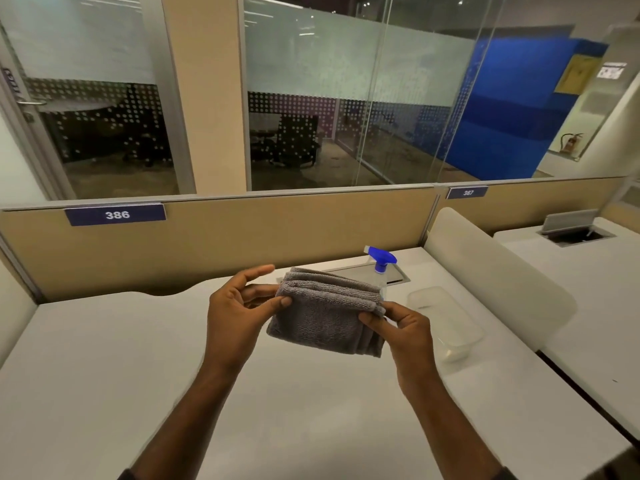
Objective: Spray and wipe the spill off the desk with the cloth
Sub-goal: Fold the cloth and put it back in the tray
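A folded grey cloth hangs in the air above the white desk, held by both hands. My left hand pinches its upper left corner between thumb and fingers. My right hand pinches its upper right corner. Behind the cloth stands a clear spray bottle with a blue trigger head; its body is mostly hidden by the cloth. I cannot make out a spill on the desk surface.
A clear plastic container lies on the desk to the right of my hands. A cable hatch is set in the desk behind the bottle. Beige partition panels bound the far edge, and a white divider stands on the right.
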### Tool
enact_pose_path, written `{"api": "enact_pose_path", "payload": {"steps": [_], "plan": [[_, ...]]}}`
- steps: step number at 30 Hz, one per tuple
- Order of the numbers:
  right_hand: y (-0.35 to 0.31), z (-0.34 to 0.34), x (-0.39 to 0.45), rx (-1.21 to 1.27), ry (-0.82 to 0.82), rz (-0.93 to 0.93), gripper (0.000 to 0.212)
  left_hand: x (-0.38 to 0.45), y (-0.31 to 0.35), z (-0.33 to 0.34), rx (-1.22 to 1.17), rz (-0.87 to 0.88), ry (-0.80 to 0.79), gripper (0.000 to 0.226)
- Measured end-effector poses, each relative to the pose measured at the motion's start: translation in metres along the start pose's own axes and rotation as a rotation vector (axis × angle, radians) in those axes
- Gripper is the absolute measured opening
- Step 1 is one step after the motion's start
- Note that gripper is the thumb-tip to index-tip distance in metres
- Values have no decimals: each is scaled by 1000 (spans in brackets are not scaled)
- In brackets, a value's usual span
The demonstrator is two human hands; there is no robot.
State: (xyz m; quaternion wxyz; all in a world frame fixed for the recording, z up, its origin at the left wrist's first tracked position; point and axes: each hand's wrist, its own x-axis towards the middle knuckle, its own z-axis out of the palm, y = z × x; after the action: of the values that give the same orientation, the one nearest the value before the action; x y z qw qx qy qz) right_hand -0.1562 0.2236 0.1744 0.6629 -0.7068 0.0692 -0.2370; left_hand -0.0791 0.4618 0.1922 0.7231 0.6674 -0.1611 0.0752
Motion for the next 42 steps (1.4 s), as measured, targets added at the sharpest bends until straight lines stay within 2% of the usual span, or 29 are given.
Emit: {"api": "enact_pose_path", "payload": {"steps": [5, 11, 23, 29, 34, 42], "plan": [[1, -35, 24, 38, -90, 100, 15, 14, -17, 27, -68, -125, -55, 43], [20, -93, 70, -41, -180, 191, 11, 32, -38, 84, -99, -225, -86, 39], [74, -253, 193, -138, -153, 355, 12, 67, -95, 276, -49, -391, -40, 33], [107, -318, 246, -202, -170, 432, 3, 80, -128, 364, 40, -461, 18, 26], [138, -348, 271, -286, -162, 478, 8, 85, -155, 410, 131, -530, 59, 27], [191, -359, 283, -610, -131, 476, 27, 86, -196, 446, 246, -662, 92, 29]]}}
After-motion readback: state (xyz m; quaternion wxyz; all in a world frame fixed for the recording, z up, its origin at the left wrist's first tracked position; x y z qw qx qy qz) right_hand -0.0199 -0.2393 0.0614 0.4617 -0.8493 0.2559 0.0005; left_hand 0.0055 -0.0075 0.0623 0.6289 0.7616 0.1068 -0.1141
